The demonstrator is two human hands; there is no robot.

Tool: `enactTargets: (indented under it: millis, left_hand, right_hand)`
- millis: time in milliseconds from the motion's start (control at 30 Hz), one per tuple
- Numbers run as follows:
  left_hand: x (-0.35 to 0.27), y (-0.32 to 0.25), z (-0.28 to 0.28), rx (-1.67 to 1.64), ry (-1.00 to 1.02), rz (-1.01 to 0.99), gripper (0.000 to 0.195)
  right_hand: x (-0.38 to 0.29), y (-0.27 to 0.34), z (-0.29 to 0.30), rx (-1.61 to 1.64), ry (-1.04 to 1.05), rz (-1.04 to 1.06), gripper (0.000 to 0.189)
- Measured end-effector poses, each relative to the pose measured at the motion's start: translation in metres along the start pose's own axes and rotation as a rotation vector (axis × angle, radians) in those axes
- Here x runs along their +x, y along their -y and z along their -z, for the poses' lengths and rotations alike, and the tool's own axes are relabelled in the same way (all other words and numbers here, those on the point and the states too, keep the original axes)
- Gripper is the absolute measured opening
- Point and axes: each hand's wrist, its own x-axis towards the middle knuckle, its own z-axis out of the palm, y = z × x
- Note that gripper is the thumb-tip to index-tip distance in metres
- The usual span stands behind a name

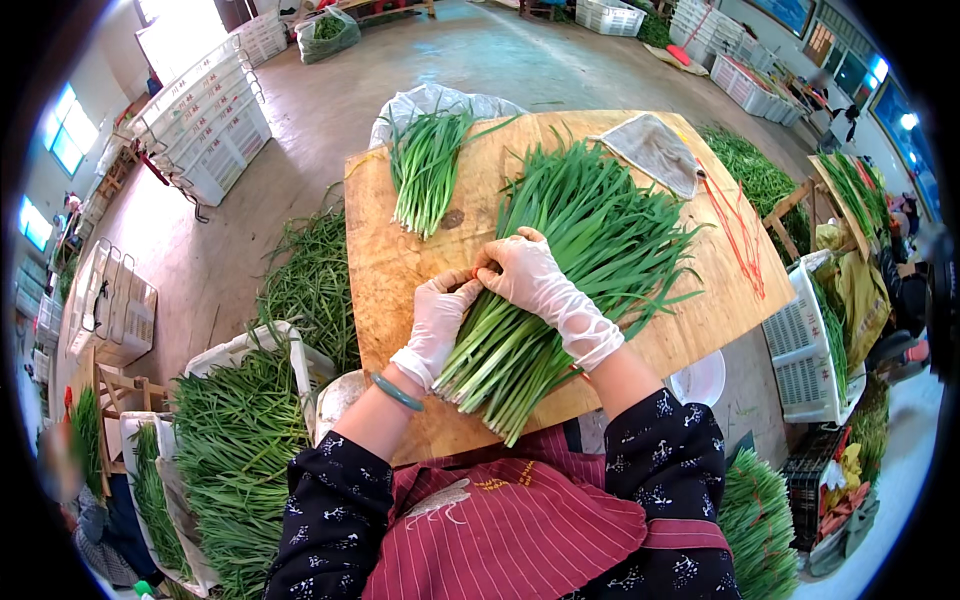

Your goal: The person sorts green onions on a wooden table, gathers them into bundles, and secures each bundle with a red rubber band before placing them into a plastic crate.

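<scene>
A large bunch of green garlic chives [592, 217] lies on the wooden board [390, 300], its pale stem ends towards me. At the bunch's left side my left hand [435, 322], in a thin glove, pinches a bit of red tie [475, 271] between thumb and finger. My right hand [529, 274], gloved too, rests over the stems and grips the same tie, its fingertips touching those of the left. Most of the tie is hidden. A smaller chive bunch [427, 172] lies at the board's far left. Loose red ties [739, 232] and a grey cloth [652, 154] lie at the right.
Heaped chives [232, 450] fill a white crate at the left, with more on the floor [315, 277]. Stacked white crates [217, 127] stand farther back. White crates [802, 367] and a white basin [699, 379] are at the right. Other people sit at both edges.
</scene>
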Motion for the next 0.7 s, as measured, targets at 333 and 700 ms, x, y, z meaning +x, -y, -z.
enactTargets:
  millis: [333,700]
  left_hand:
    - [0.006,0.001,0.006,-0.124,0.082,0.131,0.018]
    - [0.003,0.004,0.005,-0.024,0.050,0.043,0.012]
  right_hand:
    - [-0.010,0.006,-0.010,-0.099,-0.330,0.025,0.008]
    - [0.000,0.015,-0.002,-0.472,-0.332,0.351,0.005]
